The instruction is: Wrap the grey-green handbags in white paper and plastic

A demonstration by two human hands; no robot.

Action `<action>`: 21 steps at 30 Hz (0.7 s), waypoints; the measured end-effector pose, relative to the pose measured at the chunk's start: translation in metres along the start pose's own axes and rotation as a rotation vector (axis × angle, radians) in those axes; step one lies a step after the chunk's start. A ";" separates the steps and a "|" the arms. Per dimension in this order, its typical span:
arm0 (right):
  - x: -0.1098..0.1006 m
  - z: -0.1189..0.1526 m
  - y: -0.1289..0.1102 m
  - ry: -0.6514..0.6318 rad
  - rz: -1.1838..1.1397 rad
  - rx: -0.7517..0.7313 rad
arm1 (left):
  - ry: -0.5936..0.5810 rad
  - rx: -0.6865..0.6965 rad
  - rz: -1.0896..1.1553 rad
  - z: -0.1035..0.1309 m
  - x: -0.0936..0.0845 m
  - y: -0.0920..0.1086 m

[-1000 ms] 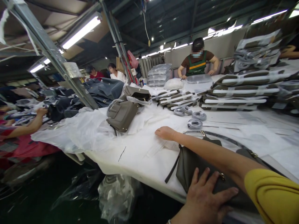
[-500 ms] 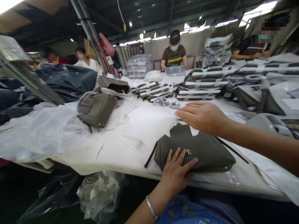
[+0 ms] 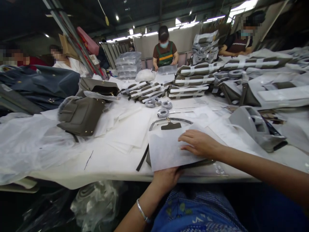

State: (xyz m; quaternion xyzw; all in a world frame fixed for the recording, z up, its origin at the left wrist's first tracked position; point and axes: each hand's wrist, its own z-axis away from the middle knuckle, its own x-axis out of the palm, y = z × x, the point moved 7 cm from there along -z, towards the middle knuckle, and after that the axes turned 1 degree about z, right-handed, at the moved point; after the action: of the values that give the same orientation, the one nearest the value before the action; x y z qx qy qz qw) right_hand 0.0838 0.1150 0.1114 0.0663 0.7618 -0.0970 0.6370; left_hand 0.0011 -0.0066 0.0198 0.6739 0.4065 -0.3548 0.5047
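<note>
A dark olive handbag (image 3: 148,158) lies at the table's front edge, mostly covered by a white sheet of paper (image 3: 164,149). Beyond the sheet its flap tab (image 3: 171,126) with a gold buckle and a wrapped handle stick out; a dark strap (image 3: 142,158) pokes out at the left. My right hand (image 3: 199,143) rests on the sheet, fingers stretched out and a little apart. At the near edge of the bag is my left hand (image 3: 166,177), its fingers hidden under the paper.
More white sheets (image 3: 130,129) lie to the left, beside another olive handbag (image 3: 83,116). Stacked wrapped bags (image 3: 190,80) and several coiled straps (image 3: 163,112) sit farther back. A grey wrapped piece (image 3: 256,125) stands at right. Across the table a person (image 3: 165,50) handles clear plastic.
The white sheet has come toward me and down over the handbag, covering my left hand's fingers. My right hand has moved nearer with it. The view has turned to the right.
</note>
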 end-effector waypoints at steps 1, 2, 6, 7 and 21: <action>0.009 -0.001 0.002 0.009 -0.011 -0.020 | 0.013 0.004 -0.024 0.001 0.001 0.000; 0.020 0.000 0.003 0.002 -0.019 -0.031 | 0.030 0.012 -0.051 0.002 0.001 0.001; 0.056 0.012 0.011 -0.046 -0.034 0.037 | 0.080 0.052 -0.141 0.005 0.000 0.005; 0.061 0.015 0.012 -0.050 -0.039 0.049 | 0.064 0.052 -0.150 0.004 0.000 0.006; 0.069 0.013 0.011 -0.001 -0.016 0.092 | -0.173 0.007 -0.180 0.006 -0.055 0.047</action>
State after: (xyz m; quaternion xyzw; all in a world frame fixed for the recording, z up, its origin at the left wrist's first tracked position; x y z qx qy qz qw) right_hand 0.0865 0.1208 0.0407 0.0892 0.7567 -0.1372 0.6330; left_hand 0.0199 -0.0299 0.0855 0.6033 0.4193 -0.4568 0.5015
